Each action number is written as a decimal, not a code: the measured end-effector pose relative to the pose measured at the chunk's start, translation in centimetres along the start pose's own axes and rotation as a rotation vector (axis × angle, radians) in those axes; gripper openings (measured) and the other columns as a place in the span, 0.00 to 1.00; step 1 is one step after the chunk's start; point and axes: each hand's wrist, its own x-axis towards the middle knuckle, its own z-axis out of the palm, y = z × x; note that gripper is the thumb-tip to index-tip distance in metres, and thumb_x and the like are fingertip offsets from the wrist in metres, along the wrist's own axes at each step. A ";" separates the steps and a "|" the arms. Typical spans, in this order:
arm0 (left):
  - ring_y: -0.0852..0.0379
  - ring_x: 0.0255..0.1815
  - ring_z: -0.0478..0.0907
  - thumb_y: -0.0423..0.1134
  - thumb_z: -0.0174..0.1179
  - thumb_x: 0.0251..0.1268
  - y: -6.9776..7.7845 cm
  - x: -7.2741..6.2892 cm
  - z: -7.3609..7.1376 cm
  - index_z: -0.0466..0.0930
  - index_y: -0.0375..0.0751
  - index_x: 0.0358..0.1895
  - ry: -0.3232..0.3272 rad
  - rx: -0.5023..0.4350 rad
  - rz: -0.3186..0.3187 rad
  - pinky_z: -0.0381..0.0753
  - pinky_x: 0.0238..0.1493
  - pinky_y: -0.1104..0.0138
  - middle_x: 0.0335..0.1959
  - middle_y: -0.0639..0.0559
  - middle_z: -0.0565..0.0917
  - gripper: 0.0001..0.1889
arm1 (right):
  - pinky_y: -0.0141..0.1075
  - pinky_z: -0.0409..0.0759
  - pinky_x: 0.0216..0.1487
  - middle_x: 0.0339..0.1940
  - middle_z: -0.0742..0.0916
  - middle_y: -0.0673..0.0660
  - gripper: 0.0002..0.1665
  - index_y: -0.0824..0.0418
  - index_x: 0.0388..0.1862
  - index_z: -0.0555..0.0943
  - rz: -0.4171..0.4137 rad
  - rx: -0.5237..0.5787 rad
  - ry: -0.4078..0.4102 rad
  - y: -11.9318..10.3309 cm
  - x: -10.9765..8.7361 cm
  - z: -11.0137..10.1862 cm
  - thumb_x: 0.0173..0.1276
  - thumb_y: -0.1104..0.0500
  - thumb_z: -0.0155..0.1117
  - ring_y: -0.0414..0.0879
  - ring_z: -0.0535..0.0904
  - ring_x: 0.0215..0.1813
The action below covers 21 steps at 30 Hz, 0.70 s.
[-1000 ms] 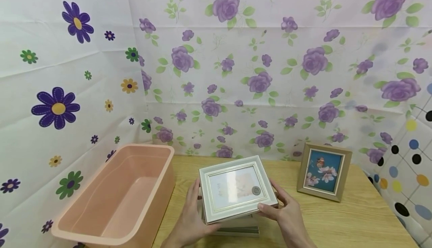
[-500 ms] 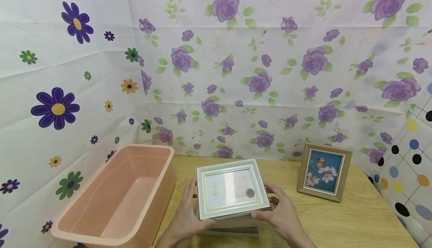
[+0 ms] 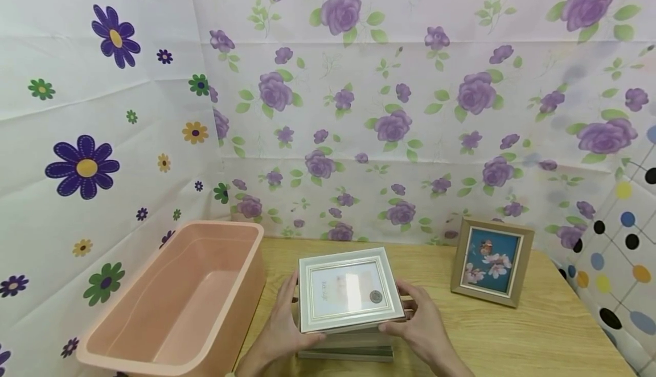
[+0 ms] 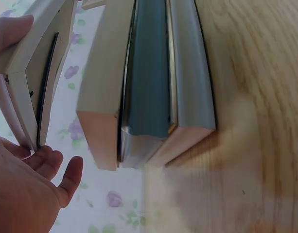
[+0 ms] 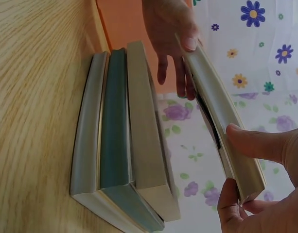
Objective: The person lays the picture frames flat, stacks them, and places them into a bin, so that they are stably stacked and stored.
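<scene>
Both hands hold a white picture frame (image 3: 340, 289) face up and nearly level. My left hand (image 3: 282, 327) grips its left end, thumb at the near corner and fingers underneath. The right end is pinched by my right hand (image 3: 422, 324), with the thumb on the near edge. Beneath it lies a stack of three more frames: a beige frame (image 4: 105, 68) on top, a teal frame (image 4: 149, 77) in the middle and a silver-grey frame (image 4: 192, 77) at the bottom. A gap shows between the held frame and the stack in both wrist views.
To the left stands a deep pink plastic tub (image 3: 225, 308) with nothing seen inside. A tan picture frame (image 3: 521, 263) with a bird-and-blossom picture stands upright at the back right of the wooden table (image 3: 543, 337). Flowered cloth (image 3: 420, 183) hangs behind.
The white frame has shifted a little left and lower over the stack and turned slightly straighter. Both hands have moved with it, keeping their hold.
</scene>
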 end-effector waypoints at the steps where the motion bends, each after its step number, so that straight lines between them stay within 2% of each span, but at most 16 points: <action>1: 0.37 0.70 0.76 0.50 0.90 0.35 -0.1 0.0 0.0 0.47 0.30 0.89 -0.005 0.004 -0.007 0.84 0.65 0.55 0.84 0.27 0.60 0.77 | 0.28 0.87 0.46 0.68 0.79 0.67 0.62 0.68 0.79 0.74 -0.005 -0.007 0.000 0.1 0.1 0.1 0.41 0.72 0.92 0.50 0.85 0.54; 5: 0.32 0.75 0.72 0.50 0.90 0.36 -0.5 0.1 0.1 0.47 0.31 0.89 -0.020 0.018 -0.024 0.83 0.67 0.49 0.85 0.26 0.59 0.76 | 0.28 0.87 0.46 0.65 0.81 0.66 0.61 0.68 0.78 0.76 -0.001 -0.033 0.005 0.6 0.3 0.4 0.40 0.71 0.92 0.49 0.86 0.52; 7: 0.31 0.78 0.69 0.50 0.90 0.36 -0.7 0.1 0.1 0.47 0.31 0.88 -0.024 0.021 -0.030 0.82 0.68 0.49 0.85 0.26 0.59 0.76 | 0.27 0.87 0.46 0.64 0.81 0.66 0.61 0.67 0.77 0.76 0.011 -0.034 0.006 0.9 0.4 0.6 0.40 0.70 0.93 0.48 0.86 0.51; 14: 0.35 0.75 0.72 0.49 0.90 0.37 -1.3 0.2 0.3 0.49 0.31 0.88 -0.040 -0.001 -0.050 0.84 0.68 0.57 0.85 0.28 0.60 0.75 | 0.28 0.87 0.46 0.63 0.82 0.68 0.60 0.70 0.76 0.77 0.016 -0.033 0.009 1.6 0.6 1.0 0.39 0.71 0.92 0.48 0.86 0.48; 17: 0.32 0.78 0.70 0.49 0.90 0.38 -1.6 0.2 0.3 0.48 0.31 0.88 -0.049 -0.001 -0.053 0.84 0.70 0.50 0.85 0.27 0.60 0.75 | 0.28 0.87 0.46 0.61 0.82 0.67 0.60 0.70 0.75 0.77 0.005 -0.035 0.008 2.0 0.7 1.3 0.38 0.72 0.92 0.48 0.86 0.48; 21: 0.24 0.79 0.68 0.52 0.90 0.40 -1.8 -0.1 0.3 0.47 0.33 0.89 -0.071 0.017 -0.089 0.81 0.69 0.35 0.86 0.25 0.56 0.75 | 0.28 0.86 0.45 0.58 0.83 0.66 0.59 0.71 0.75 0.78 0.016 -0.023 -0.002 2.5 0.7 1.6 0.38 0.72 0.92 0.47 0.86 0.47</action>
